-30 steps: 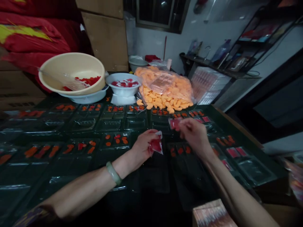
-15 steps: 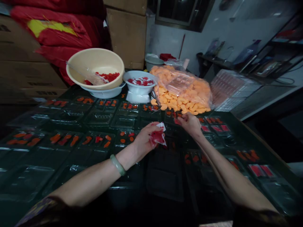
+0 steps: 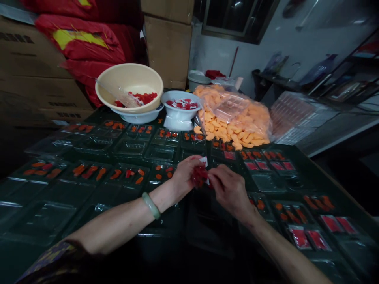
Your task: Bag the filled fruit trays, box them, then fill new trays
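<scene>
My left hand (image 3: 184, 173), with a green bangle at the wrist, is closed round a few small red packets (image 3: 200, 176) with white edges. My right hand (image 3: 232, 188) meets it over the middle of the table, thumb and fingers pinched at the right side of those packets; blur hides how many it grips. Just beyond, one red packet (image 3: 229, 155) lies in a clear plastic tray beside orange pieces. To the right, a nearer tray holds two red packets (image 3: 299, 237) below orange pieces (image 3: 291, 215).
Rows of clear trays (image 3: 38, 223) cover the dark green table. At the back stand a cream basin (image 3: 106, 81) with red pieces, a pale bowl (image 3: 180, 114) of red packets, and a large bag of orange pieces (image 3: 251, 114). Cardboard boxes (image 3: 168, 51) and red sacks (image 3: 89, 39) are stacked behind.
My right hand has let go of a red packet in the far tray and come back toward me to the packets in my left hand. The view has shifted slightly left.
</scene>
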Available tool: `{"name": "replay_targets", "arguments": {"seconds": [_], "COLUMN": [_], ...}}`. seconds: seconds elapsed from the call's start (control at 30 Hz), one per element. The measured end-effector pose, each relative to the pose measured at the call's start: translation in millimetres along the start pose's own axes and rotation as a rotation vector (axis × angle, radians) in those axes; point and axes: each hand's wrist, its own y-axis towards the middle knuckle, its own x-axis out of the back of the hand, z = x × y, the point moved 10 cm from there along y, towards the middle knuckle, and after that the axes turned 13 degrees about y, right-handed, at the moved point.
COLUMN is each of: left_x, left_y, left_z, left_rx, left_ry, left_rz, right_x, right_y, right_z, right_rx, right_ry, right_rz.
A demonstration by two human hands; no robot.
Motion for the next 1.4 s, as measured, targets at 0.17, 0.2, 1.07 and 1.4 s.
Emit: {"name": "replay_targets", "arguments": {"seconds": [0.17,0.2,1.07,1.4], "left_x": [18.4,20.6,-35.2,-63.6], "left_y": [8,7,-15,-43], "left_z": [-9,-11,14,22], "left_rx": [-0.046,-0.044,0.115,0.111], "left_ry": [0.025,0.024,0.212,0.242], "left_rz": [0.009,0.008,0.025,0.086], "right_x": [23,21,146,163], "right_y": [9,11,-290,-282], "right_z": [-117,-141,-40,-72], "right_rx": [-0.599,-0.67,-0.584,-0.515], "right_ry": [0.13,0.106,-0.72,-0.711], "right_rz": [-0.176,-0.164,-0.544,-0.521]}}
